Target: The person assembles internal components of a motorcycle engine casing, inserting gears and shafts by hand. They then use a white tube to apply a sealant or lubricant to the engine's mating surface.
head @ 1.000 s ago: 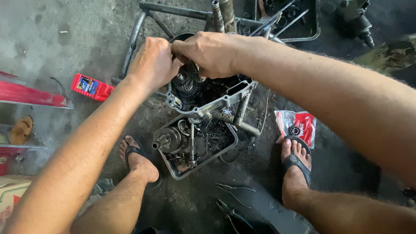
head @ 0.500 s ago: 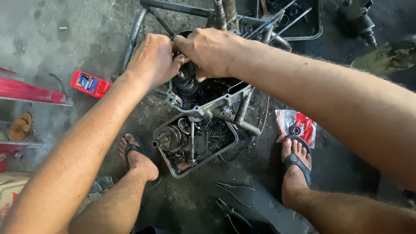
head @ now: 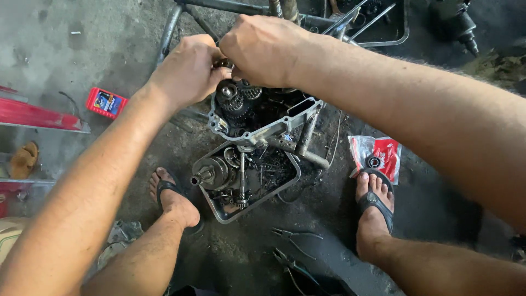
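Above the open engine case [head: 257, 118], seen from the head camera, both hands meet close together. The left hand [head: 189, 71] comes from the lower left, and its fingers are curled narrow around a small dark metal part [head: 223, 63] that shows between the two hands. The right hand [head: 263, 49] comes from the right, and its fingers are bent down tightly on the same spot; what exactly they pinch is hidden under the knuckles. Directly below the hands a cluster of gears [head: 235, 98] sits inside the case, near the fingertips. The case rests on the dirty concrete floor [head: 82, 49], tilted against a metal frame tube [head: 167, 35]. Just below it lies a grey tray [head: 219, 211] that holds a crankshaft [head: 211, 174] and loose small parts. Two feet in sandals stand on both sides of the tray. Beside the right foot lies a red and white plastic packet [head: 378, 153]. A small red box [head: 106, 102] lies at the left, well apart, and pliers [head: 293, 235] lie lower on the floor.
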